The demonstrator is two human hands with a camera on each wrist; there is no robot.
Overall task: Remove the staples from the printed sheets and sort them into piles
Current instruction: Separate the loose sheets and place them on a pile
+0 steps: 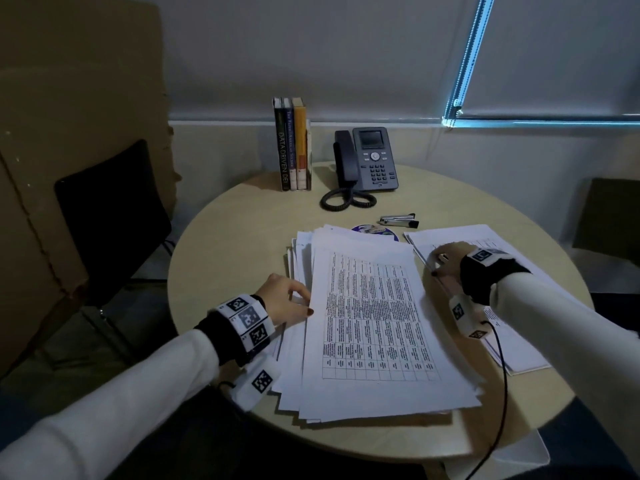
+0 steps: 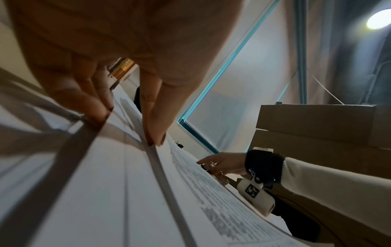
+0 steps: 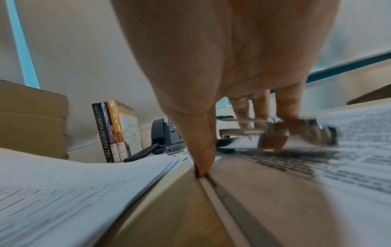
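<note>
1. The left hand [image 1: 284, 301] pinches the edge of the big loose stack of white printed sheets [image 1: 374, 327] mid-desk.
2. The right hand [image 1: 448, 263], fingers spread flat, presses the smaller sorted pile [image 1: 519, 344].
3. Likely next: lift another sheet across.

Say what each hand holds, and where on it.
The left hand pinches the left edge of the big paper stack. The right hand rests on the smaller pile, thumb at its left edge, gripping nothing visible.

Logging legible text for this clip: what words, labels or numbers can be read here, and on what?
"DATA DRIVEN DEI": spine of the dark book.
Neighbouring book spines: too small to read.
Table on the top printed sheet: too small.
Phone keys: unreadable.
Wrist tags: patterns, no words.
</note>
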